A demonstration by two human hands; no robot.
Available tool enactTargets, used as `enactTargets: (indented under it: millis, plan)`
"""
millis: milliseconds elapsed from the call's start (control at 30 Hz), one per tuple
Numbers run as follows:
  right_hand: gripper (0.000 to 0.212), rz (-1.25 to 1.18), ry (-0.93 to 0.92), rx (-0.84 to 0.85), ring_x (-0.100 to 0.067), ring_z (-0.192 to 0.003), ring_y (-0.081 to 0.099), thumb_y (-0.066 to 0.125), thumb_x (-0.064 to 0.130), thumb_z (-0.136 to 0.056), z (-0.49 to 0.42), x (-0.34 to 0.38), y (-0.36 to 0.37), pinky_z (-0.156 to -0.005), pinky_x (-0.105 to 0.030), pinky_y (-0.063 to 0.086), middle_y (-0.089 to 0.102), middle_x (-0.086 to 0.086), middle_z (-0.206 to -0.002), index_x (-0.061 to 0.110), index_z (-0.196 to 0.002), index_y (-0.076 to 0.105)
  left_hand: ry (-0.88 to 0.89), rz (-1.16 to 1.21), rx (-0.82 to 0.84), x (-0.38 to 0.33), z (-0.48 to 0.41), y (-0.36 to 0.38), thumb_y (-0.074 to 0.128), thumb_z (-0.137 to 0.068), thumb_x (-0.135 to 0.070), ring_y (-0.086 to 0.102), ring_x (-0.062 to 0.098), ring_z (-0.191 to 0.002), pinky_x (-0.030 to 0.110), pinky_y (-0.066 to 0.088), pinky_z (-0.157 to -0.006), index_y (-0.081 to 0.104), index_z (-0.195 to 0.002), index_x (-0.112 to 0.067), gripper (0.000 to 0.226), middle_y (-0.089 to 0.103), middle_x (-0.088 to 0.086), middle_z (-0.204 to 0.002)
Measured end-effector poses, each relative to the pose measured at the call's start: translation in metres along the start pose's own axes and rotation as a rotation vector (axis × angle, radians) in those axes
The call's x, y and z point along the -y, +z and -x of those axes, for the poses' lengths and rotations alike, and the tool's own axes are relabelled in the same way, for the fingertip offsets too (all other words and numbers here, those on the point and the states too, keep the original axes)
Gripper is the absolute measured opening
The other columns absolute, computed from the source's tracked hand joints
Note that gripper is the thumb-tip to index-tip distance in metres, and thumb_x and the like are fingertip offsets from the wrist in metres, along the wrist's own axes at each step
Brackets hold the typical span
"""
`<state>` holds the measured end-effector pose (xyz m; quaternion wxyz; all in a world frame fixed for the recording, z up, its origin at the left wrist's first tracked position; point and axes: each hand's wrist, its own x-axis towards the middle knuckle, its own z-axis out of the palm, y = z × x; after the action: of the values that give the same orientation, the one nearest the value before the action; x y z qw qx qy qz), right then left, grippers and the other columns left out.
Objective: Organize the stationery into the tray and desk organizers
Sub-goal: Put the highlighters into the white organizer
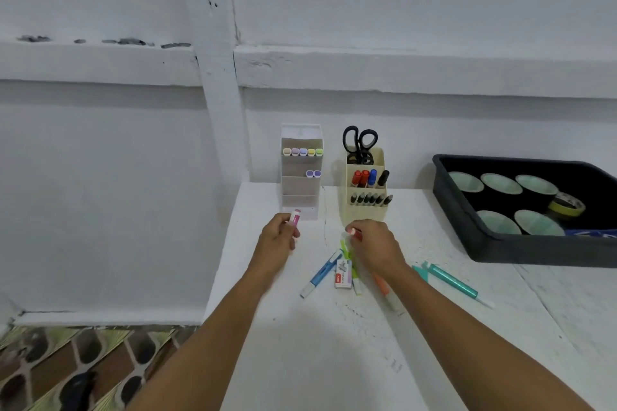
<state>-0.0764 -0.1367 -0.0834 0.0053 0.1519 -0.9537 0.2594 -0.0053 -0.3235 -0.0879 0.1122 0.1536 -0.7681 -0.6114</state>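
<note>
The left hand (278, 237) grips a pink highlighter (295, 217) with fingers curled round the barrel. The marker's upper end protrudes above the hand, just in front of the lowest tier of the white tiered organizer (300, 187). To the right of that organizer, the right hand (375, 245) pinches a small red item (356, 233), type indeterminable, over a blue highlighter (320, 274) and a staples box (344, 274).
</note>
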Motion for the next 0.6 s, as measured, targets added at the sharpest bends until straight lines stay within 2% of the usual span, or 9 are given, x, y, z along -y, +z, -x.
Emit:
enactTargets:
  millis: [100,200,300,433,533,600]
  plan:
    - [0.032,-0.026,-0.162,0.018,-0.018,-0.107,0.051,0.062,0.020,-0.093,0.002,0.010,-0.011,-0.085,-0.026,0.040,0.061,-0.001,-0.110,0.022,-0.125,0.065,0.040,0.029,-0.010,-0.012,-0.004,-0.006,0.041,-0.103,-0.021,0.060,0.014,-0.082,0.021,0.048,-0.072,0.054,-0.117,-0.021,0.019,0.064,0.005,-0.099]
    - [0.035,-0.058,-0.260,-0.041,-0.009,-0.090,0.050,0.067,0.024,-0.090,0.007,0.025,-0.020,-0.078,-0.021,0.037,0.060,0.004,-0.102,0.022,-0.125,0.065,0.070,0.103,-0.029,-0.023,-0.009,-0.011,0.044,-0.102,-0.017,0.062,0.017,-0.084,0.027,0.052,-0.075,0.055,-0.113,-0.020,0.016,0.065,0.004,-0.099]
    - [0.032,-0.127,-0.278,-0.116,-0.004,-0.080,0.056,0.071,0.025,-0.087,0.006,0.040,-0.028,-0.076,-0.014,0.043,0.067,0.006,-0.105,0.021,-0.118,0.069,0.091,0.130,-0.028,-0.030,-0.013,-0.013,0.046,-0.101,-0.015,0.065,0.017,-0.086,0.030,0.054,-0.078,0.056,-0.114,-0.017,0.016,0.067,0.000,-0.098]
    - [0.034,-0.234,-0.269,-0.133,-0.003,-0.079,0.060,0.072,0.019,-0.086,0.002,0.051,-0.035,-0.081,-0.020,0.052,0.069,0.008,-0.101,0.020,-0.119,0.068,0.106,0.142,-0.032,-0.036,-0.018,-0.017,0.048,-0.100,-0.014,0.068,0.017,-0.091,0.027,0.056,-0.081,0.056,-0.117,-0.019,0.019,0.068,-0.001,-0.103]
    - [0.031,-0.295,-0.276,-0.127,0.003,-0.080,0.060,0.070,0.009,-0.086,-0.001,0.056,-0.037,-0.077,-0.008,0.047,0.067,0.012,-0.096,0.019,-0.116,0.069,0.157,0.131,-0.044,-0.040,-0.021,-0.022,0.051,-0.099,-0.014,0.065,0.010,-0.099,0.014,0.051,-0.073,0.058,-0.115,-0.025,0.020,0.069,-0.006,-0.105]
    - [0.026,-0.305,-0.272,-0.130,0.007,-0.081,0.058,0.066,0.006,-0.088,-0.004,0.059,-0.036,-0.071,-0.005,0.043,0.064,0.019,-0.092,0.022,-0.108,0.070,0.187,0.111,-0.063,-0.043,-0.022,-0.025,0.053,-0.098,-0.015,0.062,0.008,-0.105,0.009,0.045,-0.074,0.058,-0.113,-0.027,0.019,0.069,-0.009,-0.106]
